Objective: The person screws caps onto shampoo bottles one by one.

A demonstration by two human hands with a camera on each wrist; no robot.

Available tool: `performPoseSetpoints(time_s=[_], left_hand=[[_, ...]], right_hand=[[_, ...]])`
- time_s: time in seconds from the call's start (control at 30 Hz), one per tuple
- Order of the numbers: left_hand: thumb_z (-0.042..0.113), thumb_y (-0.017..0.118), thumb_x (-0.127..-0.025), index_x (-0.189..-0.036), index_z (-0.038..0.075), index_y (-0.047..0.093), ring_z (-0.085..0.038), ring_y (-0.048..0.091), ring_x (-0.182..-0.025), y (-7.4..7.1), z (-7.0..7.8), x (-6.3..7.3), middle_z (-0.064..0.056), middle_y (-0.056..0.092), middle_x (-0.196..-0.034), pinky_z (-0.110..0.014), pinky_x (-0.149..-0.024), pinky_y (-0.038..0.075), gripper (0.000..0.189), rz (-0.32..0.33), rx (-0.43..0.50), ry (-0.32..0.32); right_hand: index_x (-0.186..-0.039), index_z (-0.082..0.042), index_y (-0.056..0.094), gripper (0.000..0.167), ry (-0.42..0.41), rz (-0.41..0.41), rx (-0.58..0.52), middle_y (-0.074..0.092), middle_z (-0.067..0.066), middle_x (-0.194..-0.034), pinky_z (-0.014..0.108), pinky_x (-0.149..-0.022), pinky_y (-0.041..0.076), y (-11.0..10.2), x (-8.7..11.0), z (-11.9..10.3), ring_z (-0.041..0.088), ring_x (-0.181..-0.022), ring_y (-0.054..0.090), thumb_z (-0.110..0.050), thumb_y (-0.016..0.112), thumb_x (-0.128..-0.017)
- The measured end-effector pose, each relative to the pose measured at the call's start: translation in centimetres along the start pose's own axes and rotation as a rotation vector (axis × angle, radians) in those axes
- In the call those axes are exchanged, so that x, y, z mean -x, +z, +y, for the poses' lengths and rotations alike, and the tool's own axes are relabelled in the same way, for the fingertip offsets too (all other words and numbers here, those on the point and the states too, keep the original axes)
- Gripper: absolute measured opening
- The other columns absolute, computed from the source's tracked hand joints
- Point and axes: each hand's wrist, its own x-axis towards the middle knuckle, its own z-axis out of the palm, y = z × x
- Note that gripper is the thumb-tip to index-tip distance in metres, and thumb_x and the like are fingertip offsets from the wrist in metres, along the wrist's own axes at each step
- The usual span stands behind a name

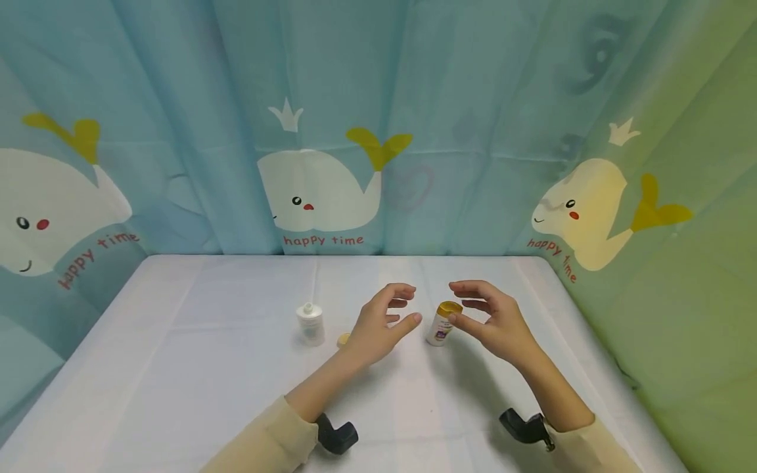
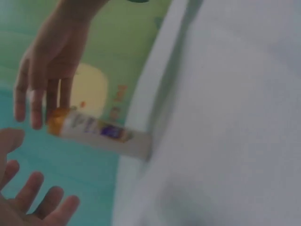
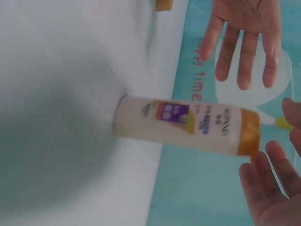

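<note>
A white bottle (image 1: pixel 439 332) with a gold-orange cap and a purple label stands upright on the table. My right hand (image 1: pixel 497 322) is at its cap, fingers spread and loosely bent; in the right wrist view the bottle (image 3: pixel 178 123) shows whole, with fingertips right by the cap's edge. To the left of the bottle, my left hand (image 1: pixel 378 328) hovers with relaxed fingers and holds nothing; a gap separates it from the bottle in the head view. In the left wrist view the bottle (image 2: pixel 103 134) lies between both hands, blurred.
A second white bottle (image 1: pixel 311 326), uncapped with a narrow nozzle, stands left of my left hand. Beside it a small yellow cap (image 1: pixel 343 339) is partly hidden by the left wrist. A whale-print curtain (image 1: pixel 461 131) hangs behind the white-covered table (image 1: pixel 195 368).
</note>
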Motion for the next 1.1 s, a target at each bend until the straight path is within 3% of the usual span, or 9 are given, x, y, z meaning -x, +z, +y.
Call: performPoseSetpoints(time_s=[0.27, 0.47, 0.67, 1.1], left_hand=[[0.023, 0.071, -0.093, -0.134, 0.018, 0.055, -0.012, 0.056, -0.12, -3.5, 2.0, 1.4, 0.006, 0.059, -0.13, -0.038, -0.096, 0.053, 0.045, 0.002, -0.117, 0.116], [0.021, 0.073, -0.091, -0.133, 0.018, 0.057, -0.014, 0.057, -0.119, -5.9, 3.2, 2.3, 0.005, 0.06, -0.129, -0.037, -0.096, 0.054, 0.045, 0.053, -0.208, 0.209], [0.021, 0.074, -0.091, -0.134, 0.019, 0.057, -0.014, 0.056, -0.12, -8.1, 3.6, 3.3, 0.006, 0.059, -0.132, -0.038, -0.097, 0.053, 0.047, 0.08, -0.301, 0.218], [0.016, 0.079, -0.086, -0.131, 0.018, 0.06, -0.013, 0.055, -0.122, -13.0, 3.1, 5.4, 0.007, 0.06, -0.13, -0.037, -0.103, 0.045, 0.049, 0.219, -0.435, 0.246]], right_hand=[[-0.126, -0.015, 0.064, 0.05, -0.108, -0.051, 0.025, 0.066, 0.0, -0.125, 0.037, -0.097, 0.053, 0.7, -1.2, -1.2, 0.02, -0.116, 0.062, -0.004, 0.082, -0.08], [-0.128, -0.017, 0.064, 0.048, -0.135, -0.099, 0.064, 0.065, -0.002, -0.127, 0.039, -0.099, 0.051, 1.6, -2.2, -1.8, 0.017, -0.119, 0.06, -0.013, 0.081, -0.084], [-0.129, -0.016, 0.064, 0.049, -0.147, -0.137, 0.067, 0.065, -0.001, -0.127, 0.042, -0.097, 0.051, 2.9, -3.0, -2.3, 0.016, -0.115, 0.061, -0.015, 0.082, -0.083], [-0.131, -0.017, 0.062, 0.052, -0.159, -0.222, 0.052, 0.063, -0.007, -0.131, 0.039, -0.101, 0.049, 6.0, -4.1, -3.9, 0.013, -0.12, 0.059, -0.016, 0.082, -0.083]])
